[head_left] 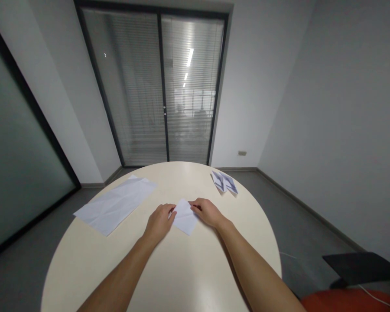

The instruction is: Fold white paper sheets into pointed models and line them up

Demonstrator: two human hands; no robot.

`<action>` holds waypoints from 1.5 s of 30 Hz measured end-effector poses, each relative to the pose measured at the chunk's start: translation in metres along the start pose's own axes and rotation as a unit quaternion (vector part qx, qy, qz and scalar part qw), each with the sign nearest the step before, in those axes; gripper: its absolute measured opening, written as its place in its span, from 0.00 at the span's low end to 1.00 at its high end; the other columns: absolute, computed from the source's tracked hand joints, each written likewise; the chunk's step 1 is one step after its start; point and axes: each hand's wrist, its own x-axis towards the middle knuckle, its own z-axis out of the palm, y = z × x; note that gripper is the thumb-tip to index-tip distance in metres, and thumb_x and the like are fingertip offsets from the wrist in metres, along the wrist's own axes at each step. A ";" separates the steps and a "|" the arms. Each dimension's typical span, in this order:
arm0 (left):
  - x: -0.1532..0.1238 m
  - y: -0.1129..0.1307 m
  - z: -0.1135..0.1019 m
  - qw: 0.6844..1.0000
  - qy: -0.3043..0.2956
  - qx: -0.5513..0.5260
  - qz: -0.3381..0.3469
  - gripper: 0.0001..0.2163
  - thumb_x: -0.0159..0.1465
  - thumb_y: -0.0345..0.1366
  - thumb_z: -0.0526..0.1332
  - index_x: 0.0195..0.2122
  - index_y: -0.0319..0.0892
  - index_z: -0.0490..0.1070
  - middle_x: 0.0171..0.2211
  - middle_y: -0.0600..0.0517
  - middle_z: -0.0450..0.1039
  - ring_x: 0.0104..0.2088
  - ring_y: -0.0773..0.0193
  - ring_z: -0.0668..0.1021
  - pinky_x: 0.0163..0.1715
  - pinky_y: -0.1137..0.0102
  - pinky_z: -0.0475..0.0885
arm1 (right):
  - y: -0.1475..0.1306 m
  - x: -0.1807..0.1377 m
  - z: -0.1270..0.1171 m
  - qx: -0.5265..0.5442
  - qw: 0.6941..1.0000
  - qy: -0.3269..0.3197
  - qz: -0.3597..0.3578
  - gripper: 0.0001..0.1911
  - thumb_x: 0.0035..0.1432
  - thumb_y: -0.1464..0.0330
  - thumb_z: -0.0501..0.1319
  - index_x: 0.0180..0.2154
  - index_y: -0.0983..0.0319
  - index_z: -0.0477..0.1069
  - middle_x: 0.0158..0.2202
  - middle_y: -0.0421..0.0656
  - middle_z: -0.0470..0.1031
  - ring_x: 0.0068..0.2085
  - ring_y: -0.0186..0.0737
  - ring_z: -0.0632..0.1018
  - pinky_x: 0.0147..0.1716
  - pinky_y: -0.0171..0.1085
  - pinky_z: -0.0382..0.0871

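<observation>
A small folded white paper [185, 217] lies on the round cream table [169, 273] between my hands. My left hand [158, 222] rests on the table at the paper's left edge, fingers curled and pressing on that edge. My right hand [207, 212] lies on the paper's upper right edge, fingers bent and pinching it down. Both forearms reach in from the bottom of the view.
A larger creased white sheet [116, 204] lies on the table's left part. A folded paper piece with grey print [224, 181] sits near the far right rim. Glass doors with blinds [159, 86] stand behind the table. A dark chair part [360, 266] is at lower right.
</observation>
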 end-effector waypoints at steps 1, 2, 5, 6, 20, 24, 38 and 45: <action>0.000 -0.001 0.001 1.000 0.000 -0.001 0.006 0.11 0.68 0.33 0.57 0.48 0.41 0.75 0.45 0.46 0.78 0.46 0.57 0.76 0.49 0.65 0.69 | -0.001 0.000 0.000 -0.009 1.000 -0.001 0.001 0.15 0.67 0.68 0.55 0.48 0.61 0.79 0.42 0.49 0.80 0.42 0.43 0.78 0.44 0.37 0.66; 0.001 -0.002 0.002 1.000 0.001 -0.002 0.012 0.11 0.68 0.32 0.57 0.49 0.41 0.75 0.45 0.46 0.78 0.47 0.57 0.76 0.50 0.65 0.69 | -0.002 -0.001 0.000 -0.015 1.000 -0.002 0.000 0.15 0.66 0.69 0.56 0.47 0.62 0.79 0.42 0.49 0.80 0.41 0.43 0.78 0.44 0.36 0.66; 0.002 -0.006 0.006 1.000 0.007 -0.004 0.026 0.14 0.67 0.31 0.58 0.53 0.42 0.73 0.49 0.45 0.77 0.50 0.57 0.75 0.54 0.64 0.68 | -0.003 -0.002 0.000 -0.024 1.000 -0.003 -0.003 0.14 0.66 0.70 0.56 0.47 0.62 0.79 0.41 0.48 0.78 0.41 0.41 0.77 0.43 0.35 0.66; 0.002 -0.007 0.007 0.999 0.008 -0.004 0.031 0.15 0.67 0.31 0.58 0.55 0.42 0.72 0.51 0.45 0.76 0.52 0.57 0.75 0.55 0.63 0.67 | -0.004 -0.002 0.001 -0.025 1.000 -0.002 -0.002 0.14 0.66 0.71 0.57 0.48 0.62 0.78 0.42 0.49 0.78 0.41 0.41 0.77 0.43 0.35 0.66; 0.006 -0.005 0.009 0.998 -0.007 0.004 0.060 0.14 0.68 0.32 0.57 0.50 0.43 0.79 0.52 0.46 0.78 0.54 0.56 0.75 0.60 0.61 0.67 | -0.017 -0.003 0.017 -0.076 0.988 -0.055 -0.124 0.23 0.71 0.63 0.52 0.63 0.62 0.66 0.64 0.53 0.68 0.64 0.53 0.67 0.64 0.54 0.58; 0.004 -0.005 0.008 0.997 -0.013 0.017 0.069 0.15 0.69 0.34 0.57 0.51 0.43 0.79 0.54 0.46 0.77 0.55 0.55 0.74 0.60 0.61 0.67 | -0.015 -0.004 0.015 -0.085 0.989 -0.072 -0.097 0.23 0.72 0.63 0.49 0.62 0.61 0.67 0.66 0.52 0.65 0.67 0.56 0.64 0.64 0.57 0.58; 0.002 -0.011 0.010 0.997 -0.024 0.022 0.066 0.13 0.68 0.33 0.58 0.49 0.44 0.80 0.53 0.47 0.77 0.55 0.56 0.74 0.59 0.61 0.67 | 0.017 -0.004 0.003 -0.029 0.999 -0.004 -0.028 0.12 0.63 0.66 0.63 0.45 0.59 0.82 0.52 0.51 0.79 0.55 0.49 0.76 0.55 0.44 0.67; 0.001 -0.009 0.007 0.989 -0.060 0.013 0.136 0.17 0.67 0.26 0.58 0.49 0.50 0.80 0.55 0.49 0.75 0.56 0.58 0.74 0.60 0.61 0.68 | 0.001 -0.004 -0.001 -0.043 0.995 -0.014 -0.085 0.11 0.58 0.69 0.65 0.42 0.57 0.83 0.46 0.47 0.79 0.49 0.45 0.76 0.51 0.40 0.67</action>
